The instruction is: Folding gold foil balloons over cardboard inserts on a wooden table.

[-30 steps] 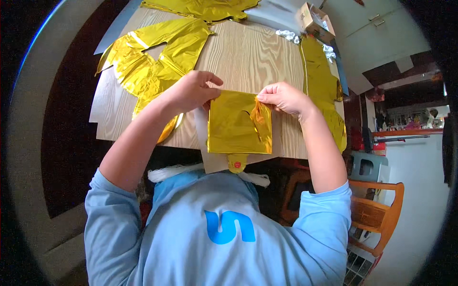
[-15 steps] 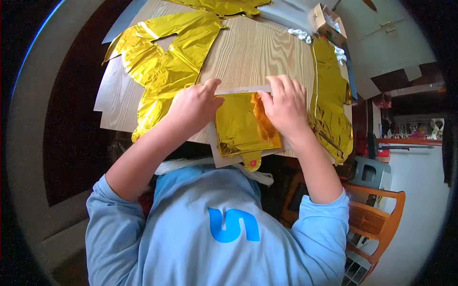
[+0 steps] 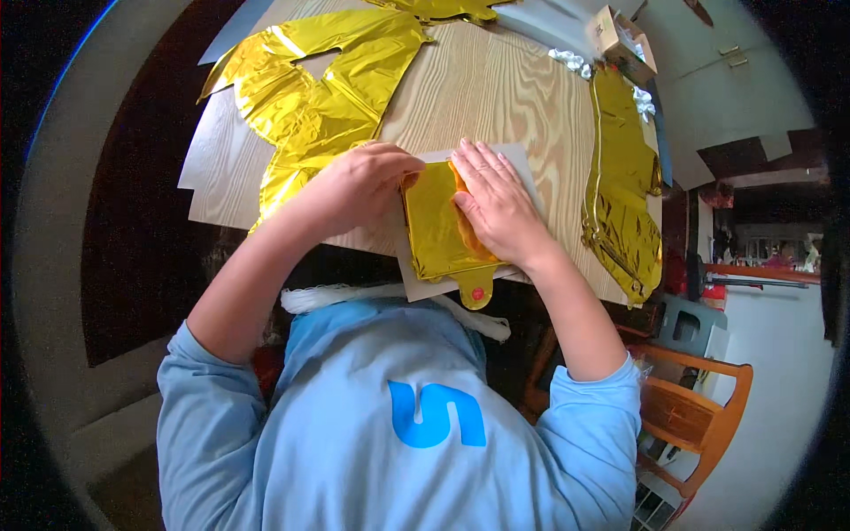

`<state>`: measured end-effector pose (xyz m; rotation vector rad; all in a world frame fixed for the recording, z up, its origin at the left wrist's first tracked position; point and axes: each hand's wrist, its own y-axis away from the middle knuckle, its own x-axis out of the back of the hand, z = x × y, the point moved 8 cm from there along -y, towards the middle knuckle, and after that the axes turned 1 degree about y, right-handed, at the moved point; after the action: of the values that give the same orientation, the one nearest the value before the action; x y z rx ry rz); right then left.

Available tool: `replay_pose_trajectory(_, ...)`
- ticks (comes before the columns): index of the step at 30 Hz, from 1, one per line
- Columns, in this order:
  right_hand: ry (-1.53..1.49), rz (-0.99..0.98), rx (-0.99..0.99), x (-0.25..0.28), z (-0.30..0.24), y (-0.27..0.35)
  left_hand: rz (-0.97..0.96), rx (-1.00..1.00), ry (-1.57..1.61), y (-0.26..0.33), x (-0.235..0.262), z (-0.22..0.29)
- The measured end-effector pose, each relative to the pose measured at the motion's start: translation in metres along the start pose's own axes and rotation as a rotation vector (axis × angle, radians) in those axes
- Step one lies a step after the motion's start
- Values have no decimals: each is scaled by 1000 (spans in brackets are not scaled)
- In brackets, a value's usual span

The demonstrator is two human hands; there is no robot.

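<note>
Mid-fold: right hand (image 3: 498, 205) flat on the foil (image 3: 438, 232), left hand (image 3: 367, 181) pinching its edge (crease comes next, I'd say).

Light wood-grain desk (image 3: 496, 97), daylit. Dark floor (image 3: 133, 265) to its left. Orange wooden chair (image 3: 699, 407) at lower right, grey stool (image 3: 686, 323) just above it. White wall (image 3: 761, 442) far right; pale panels (image 3: 735, 80) upper right.
</note>
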<state>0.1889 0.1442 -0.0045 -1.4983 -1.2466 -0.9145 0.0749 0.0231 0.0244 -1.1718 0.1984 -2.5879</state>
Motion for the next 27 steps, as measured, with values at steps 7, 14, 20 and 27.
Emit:
replay_pose_trajectory(7,2,-2,32,4,0,-2,59,152,-153,6,8,0)
replay_pose_trajectory(14,25,20,-121,8,14,10,137,-55,-183,2,-17,1)
replay_pose_trajectory(20,14,60,-221,15,30,24,63,-130,-101,-32,-26,3)
replay_pose_trajectory(27,61,93,-184,12,28,21,42,-212,-212,-27,-45,6)
